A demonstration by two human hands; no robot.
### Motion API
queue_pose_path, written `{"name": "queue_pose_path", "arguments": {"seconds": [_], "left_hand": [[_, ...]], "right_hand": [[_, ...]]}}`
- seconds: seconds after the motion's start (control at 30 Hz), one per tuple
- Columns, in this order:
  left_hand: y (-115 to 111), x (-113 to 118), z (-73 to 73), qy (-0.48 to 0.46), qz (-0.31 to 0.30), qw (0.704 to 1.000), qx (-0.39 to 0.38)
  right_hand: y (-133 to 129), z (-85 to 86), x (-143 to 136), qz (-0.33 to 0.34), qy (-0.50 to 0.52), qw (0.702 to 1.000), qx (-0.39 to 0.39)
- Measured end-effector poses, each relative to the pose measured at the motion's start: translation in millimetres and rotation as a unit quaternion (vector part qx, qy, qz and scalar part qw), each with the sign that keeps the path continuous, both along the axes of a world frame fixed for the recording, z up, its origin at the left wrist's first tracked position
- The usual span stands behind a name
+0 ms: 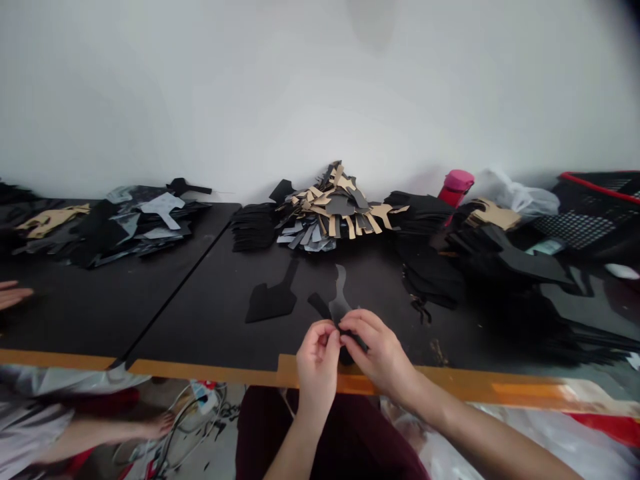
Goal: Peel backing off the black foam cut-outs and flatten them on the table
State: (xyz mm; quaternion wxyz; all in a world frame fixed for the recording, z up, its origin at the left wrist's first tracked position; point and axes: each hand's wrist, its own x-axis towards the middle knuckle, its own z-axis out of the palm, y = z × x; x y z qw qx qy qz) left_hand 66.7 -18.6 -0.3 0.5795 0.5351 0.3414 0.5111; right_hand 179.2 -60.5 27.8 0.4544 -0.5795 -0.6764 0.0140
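Close to the table's front edge, my two hands meet fingertip to fingertip over a thin grey cut-out piece (339,303) with a curved, tapering arm. My left hand (319,350) pinches at its lower edge, fingers curled. Thumb and fingers of my right hand (375,347) are closed on the same piece from the other side. Its lower end is hidden behind my fingers. A dark strip (319,305) shows just left of it, partly covered. Farther left, a black cut-out piece (273,300) with a narrow neck lies flat on the table.
Against the wall rises a heap of tan, grey and black cut-outs (340,207), flanked by black stacks (254,227). At right are a pink-capped bottle (456,187), a plastic bag (523,197) and a black basket (583,213). Another person's hand (14,295) shows at far left.
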Motion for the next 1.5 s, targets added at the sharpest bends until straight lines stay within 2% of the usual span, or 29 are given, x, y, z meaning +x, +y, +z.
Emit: {"name": "queue_pose_path", "arguments": {"seconds": [0.3, 0.6, 0.8, 0.97, 1.23, 1.5], "left_hand": [[2, -1, 0.8, 0.053, -0.006, 0.998, 0.043], [0, 5, 5.0, 0.013, -0.016, 0.999, 0.042], [-3, 4, 4.9, -0.006, -0.019, 1.000, 0.012], [-1, 6, 4.1, 0.013, -0.013, 1.000, -0.022], [1, 4, 5.1, 0.051, -0.043, 0.996, 0.065], [-3, 5, 4.2, 0.011, -0.031, 0.999, 0.036]], "right_hand": [[-2, -0.8, -1, 0.007, 0.010, 1.000, -0.018], [-5, 5.4, 1, 0.013, 0.078, 0.995, -0.054], [-5, 2.5, 4, 0.002, 0.066, 0.997, -0.038], [-5, -3.0, 6, 0.006, 0.051, 0.998, -0.031], [-9, 1.3, 10, 0.033, 0.102, 0.992, -0.065], [-10, 1.5, 11, 0.018, 0.086, 0.995, -0.051]]}}
